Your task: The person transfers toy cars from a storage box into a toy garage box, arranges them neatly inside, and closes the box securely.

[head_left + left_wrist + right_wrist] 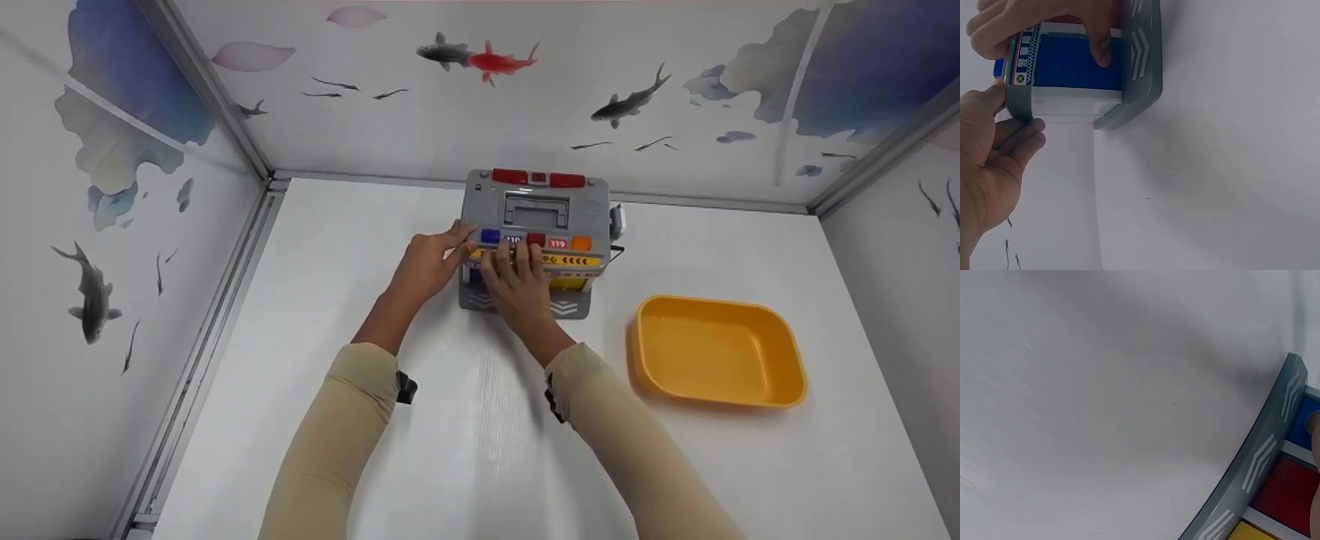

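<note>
A grey toy garage [480, 201] stands by the back wall, with coloured buttons along its roof's front edge. My left hand [429, 262] grips the roof's front left corner; in the left wrist view its thumb and fingers hold that corner from either side. Over the front edge lies my right hand [521, 292], its fingers on the roof by the blue button [490, 236] and the red button. In the left wrist view the right thumb lies against the blue door [1069, 64]. A red door [1286, 495] and a yellow door [1247, 532] stand beside it.
A yellow rectangular tub [712, 401] sits on the white table [465, 450], right of the garage. Printed wall panels [525, 127] enclose the table at the back and both sides. A small grey-and-white part [618, 222] sticks out from the garage's right side.
</note>
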`<control>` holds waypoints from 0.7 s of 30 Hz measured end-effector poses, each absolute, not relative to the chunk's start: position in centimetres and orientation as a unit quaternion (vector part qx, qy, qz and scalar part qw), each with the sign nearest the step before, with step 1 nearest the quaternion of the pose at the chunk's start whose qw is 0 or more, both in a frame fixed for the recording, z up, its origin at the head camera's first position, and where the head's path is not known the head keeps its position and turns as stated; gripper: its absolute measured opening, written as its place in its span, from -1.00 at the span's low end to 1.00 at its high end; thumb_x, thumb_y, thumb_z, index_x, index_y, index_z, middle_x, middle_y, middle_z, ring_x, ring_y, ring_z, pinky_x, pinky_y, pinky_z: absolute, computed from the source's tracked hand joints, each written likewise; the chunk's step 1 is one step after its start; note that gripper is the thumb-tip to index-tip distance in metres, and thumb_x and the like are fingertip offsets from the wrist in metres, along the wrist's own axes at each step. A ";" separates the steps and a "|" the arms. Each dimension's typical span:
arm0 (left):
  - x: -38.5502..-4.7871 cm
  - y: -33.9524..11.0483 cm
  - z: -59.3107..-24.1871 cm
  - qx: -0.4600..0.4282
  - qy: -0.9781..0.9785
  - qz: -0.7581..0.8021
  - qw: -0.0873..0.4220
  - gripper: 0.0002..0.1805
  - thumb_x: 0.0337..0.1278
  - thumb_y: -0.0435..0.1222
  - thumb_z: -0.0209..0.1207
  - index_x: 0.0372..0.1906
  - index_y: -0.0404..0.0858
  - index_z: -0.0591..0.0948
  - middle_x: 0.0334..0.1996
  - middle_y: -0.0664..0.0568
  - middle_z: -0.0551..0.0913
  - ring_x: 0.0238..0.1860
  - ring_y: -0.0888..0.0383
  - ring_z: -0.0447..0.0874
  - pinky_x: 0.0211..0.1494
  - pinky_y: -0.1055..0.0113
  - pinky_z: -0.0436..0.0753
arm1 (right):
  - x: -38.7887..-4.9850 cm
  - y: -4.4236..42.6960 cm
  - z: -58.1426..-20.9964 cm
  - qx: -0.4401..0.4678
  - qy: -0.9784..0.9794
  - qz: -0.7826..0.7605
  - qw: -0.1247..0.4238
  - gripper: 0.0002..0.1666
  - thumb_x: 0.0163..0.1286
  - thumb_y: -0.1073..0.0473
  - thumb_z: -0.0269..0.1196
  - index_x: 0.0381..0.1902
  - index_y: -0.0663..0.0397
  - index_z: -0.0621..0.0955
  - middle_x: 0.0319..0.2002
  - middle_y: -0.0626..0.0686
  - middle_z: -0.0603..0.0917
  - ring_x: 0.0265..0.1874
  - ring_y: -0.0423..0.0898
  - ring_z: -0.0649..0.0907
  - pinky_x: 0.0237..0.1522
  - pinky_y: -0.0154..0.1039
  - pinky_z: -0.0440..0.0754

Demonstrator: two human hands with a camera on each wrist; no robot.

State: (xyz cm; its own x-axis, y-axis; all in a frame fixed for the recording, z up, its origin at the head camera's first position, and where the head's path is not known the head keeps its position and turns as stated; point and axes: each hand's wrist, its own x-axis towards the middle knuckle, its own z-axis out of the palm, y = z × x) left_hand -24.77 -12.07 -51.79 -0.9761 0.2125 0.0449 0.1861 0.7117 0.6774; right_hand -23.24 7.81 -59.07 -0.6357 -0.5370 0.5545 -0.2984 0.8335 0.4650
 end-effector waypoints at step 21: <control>-25.5 -12.1 -50.8 0.096 0.956 0.273 -0.058 -0.33 0.69 0.22 0.08 0.67 0.06 0.47 0.53 -0.07 0.64 0.55 -0.09 0.62 0.62 -0.04 0.60 | -21.5 10.2 -55.0 0.275 -0.939 -0.032 0.202 0.18 0.44 -0.48 0.40 0.70 -0.05 0.16 0.62 0.21 0.21 0.62 0.20 0.20 0.75 0.26 0.22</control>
